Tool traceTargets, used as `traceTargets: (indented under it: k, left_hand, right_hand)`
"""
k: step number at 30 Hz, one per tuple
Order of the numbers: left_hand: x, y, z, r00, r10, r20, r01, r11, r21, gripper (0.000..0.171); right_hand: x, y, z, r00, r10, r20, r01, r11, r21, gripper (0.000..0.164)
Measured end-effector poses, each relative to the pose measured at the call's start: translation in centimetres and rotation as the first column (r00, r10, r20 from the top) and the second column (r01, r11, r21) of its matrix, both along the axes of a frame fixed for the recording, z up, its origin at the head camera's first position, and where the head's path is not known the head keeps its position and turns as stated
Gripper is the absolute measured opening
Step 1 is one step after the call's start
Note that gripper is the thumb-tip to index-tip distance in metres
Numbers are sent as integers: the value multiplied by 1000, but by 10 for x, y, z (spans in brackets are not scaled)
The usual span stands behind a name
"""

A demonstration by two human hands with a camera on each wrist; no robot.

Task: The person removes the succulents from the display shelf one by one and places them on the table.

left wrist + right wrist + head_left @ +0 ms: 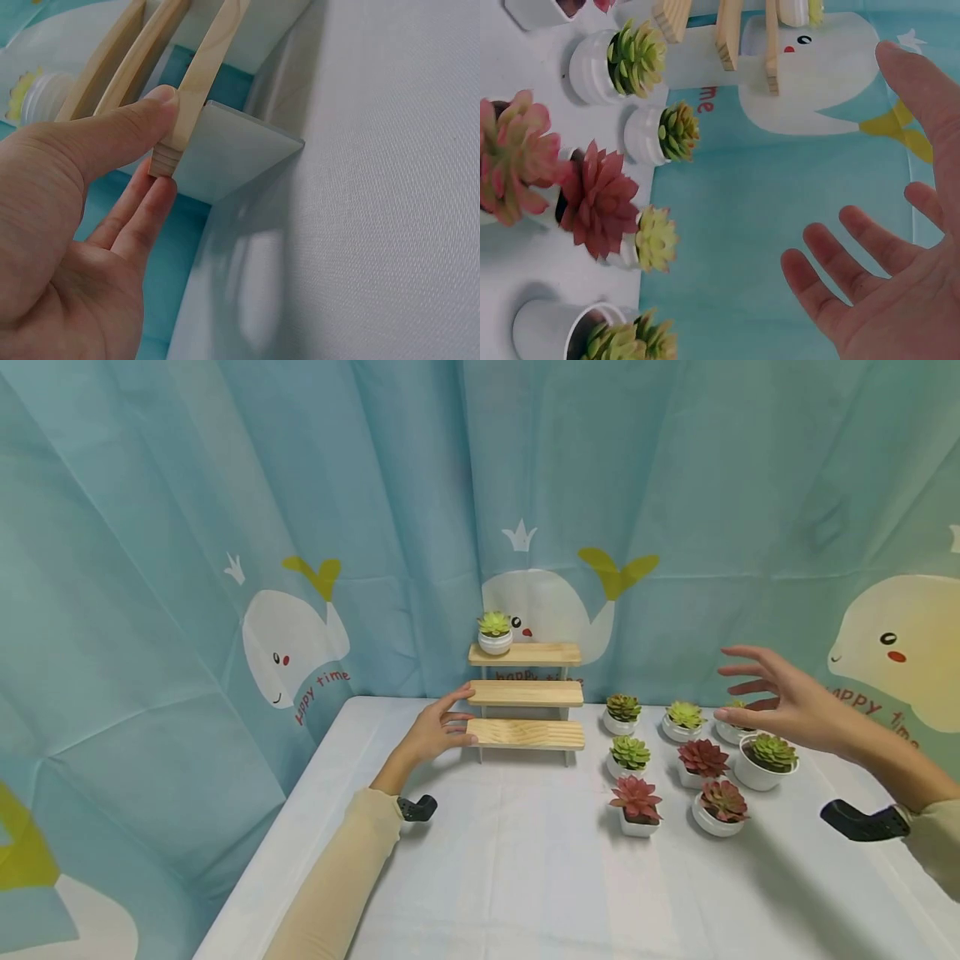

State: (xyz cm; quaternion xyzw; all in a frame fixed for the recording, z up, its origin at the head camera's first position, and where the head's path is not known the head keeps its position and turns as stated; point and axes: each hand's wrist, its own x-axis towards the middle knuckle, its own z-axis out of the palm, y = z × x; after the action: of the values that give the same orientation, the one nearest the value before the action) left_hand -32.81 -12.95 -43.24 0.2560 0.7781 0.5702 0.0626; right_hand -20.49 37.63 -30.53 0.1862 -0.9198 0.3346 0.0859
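Observation:
A three-tier wooden shelf stand (527, 693) with pale side panels (232, 146) stands near the curtain. My left hand (431, 732) holds its left end, with the thumb (139, 124) on a plank and fingertips at that plank's end. On the top tier, at the left, sits a small green succulent in a white pot (495, 633). My right hand (806, 703) is raised over the right side, its fingers spread and nothing in them. Below and left of it stand several potted succulents, among them a red one (702, 760) and a green one in a larger pot (767, 762).
A white cloth (487, 877) covers the table. A blue curtain (405, 485) with whale prints hangs close behind the stand and pots. A pink-red succulent (637, 802) and a reddish one in a round pot (720, 807) stand nearest the front.

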Motion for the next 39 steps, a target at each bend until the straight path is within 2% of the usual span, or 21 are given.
traceTargets:
  k: [4,7,13,22,39]
  left_hand:
    - [0,0,0,1000,-8,-3,8,1000,2,83]
    - [1,0,1,1000,-3,0,3,1000,0,83]
    - [1,1,3,1000,9,3,-9,1000,-1,83]
    - [0,1,2,1000,12,-9,-12,1000,-7,82]
    - [0,1,0,1000,11,-11,-12,1000,-14,84]
  right_hand:
    - [-9,-8,2,999,40,-4,-40,999,2,83]
    - [-16,-18,4,999,32,9,-32,1000,-1,82]
    - [-32,-45,10,997,62,51,-60,998,-32,80]
    - [-60,-85,12,991,120,59,-117,992,-43,81]
    - [-114,-154,11,991,110,79,-109,994,-24,84]
